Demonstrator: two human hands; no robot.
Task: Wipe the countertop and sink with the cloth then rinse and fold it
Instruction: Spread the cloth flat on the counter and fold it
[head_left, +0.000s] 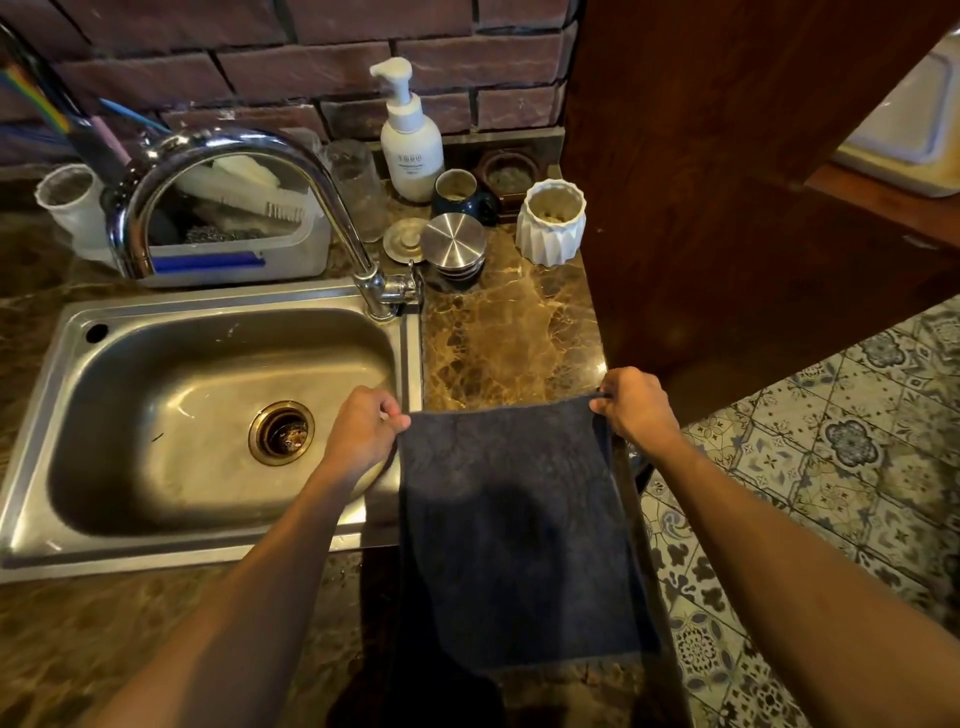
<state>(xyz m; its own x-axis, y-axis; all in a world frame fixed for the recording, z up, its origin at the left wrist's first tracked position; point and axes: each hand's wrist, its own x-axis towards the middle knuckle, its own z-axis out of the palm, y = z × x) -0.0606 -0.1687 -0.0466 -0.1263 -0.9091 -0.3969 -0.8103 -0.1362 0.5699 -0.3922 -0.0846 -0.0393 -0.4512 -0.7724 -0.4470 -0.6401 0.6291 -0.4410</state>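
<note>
A dark grey cloth (514, 530) hangs flat and spread out, held up by its two top corners over the front of the brown marble countertop (509, 338). My left hand (363, 431) pinches the top left corner, above the right side of the steel sink (67, 405). My right hand (636, 408) pinches the top right corner, at the counter's right edge. The sink basin is bare, with a brass drain (282, 432) in its middle. The chrome faucet (249, 156) arches over the sink's back rim, and no water is running.
Behind the sink stands a caddy (234, 249) with brushes and a scourer. A white pump bottle (410, 140), a white ribbed pot (553, 221), a steel lid (453, 241) and small cups crowd the back right. A wooden panel (727, 182) bounds the counter; patterned floor tiles (841, 467) lie beyond.
</note>
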